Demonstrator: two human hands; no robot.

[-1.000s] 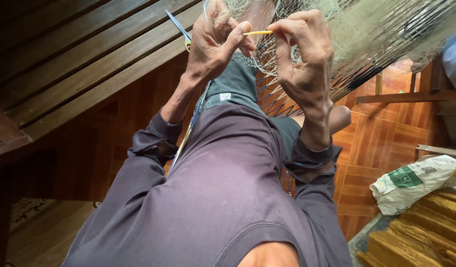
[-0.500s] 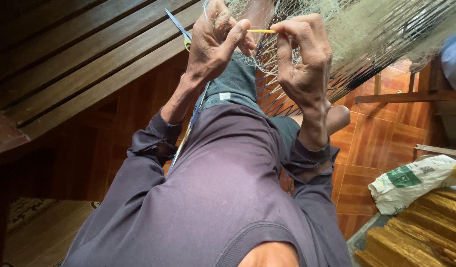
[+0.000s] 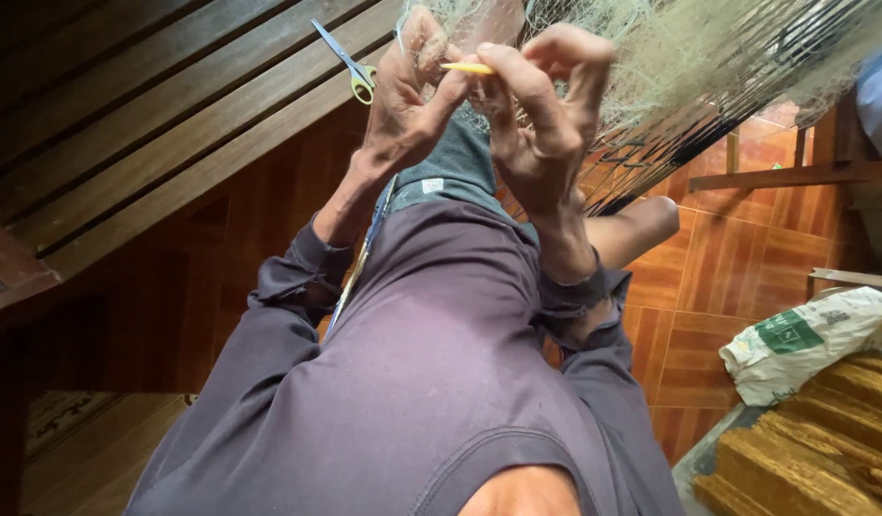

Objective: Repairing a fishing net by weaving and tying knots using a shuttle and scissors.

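Net [image 3: 708, 67] crowds the hands' right; scissors [image 3: 350, 62] lie seemingly just left.

Both hands [image 3: 479, 105] pinch a yellow needle [image 3: 468, 68] against pale netting [image 3: 689, 57] — scissors [image 3: 350, 65] nearby.

Daylight enters from the upper right of the frame, where the pale fishing net [image 3: 708, 67] is brightest and nearly washed out. The tiled floor [image 3: 737, 258] at right glows warm orange with a soft sheen. The wooden slats [image 3: 125, 115] at upper left and the lower left corner sit in deep shadow, with little detail. My left hand [image 3: 402, 105] and my right hand [image 3: 541, 115] are evenly lit and fairly sharp; fine net strands blur together. My purple shirt [image 3: 431, 382] looms large below, stretched by wide-angle distortion, and straight lines bow toward the edges.
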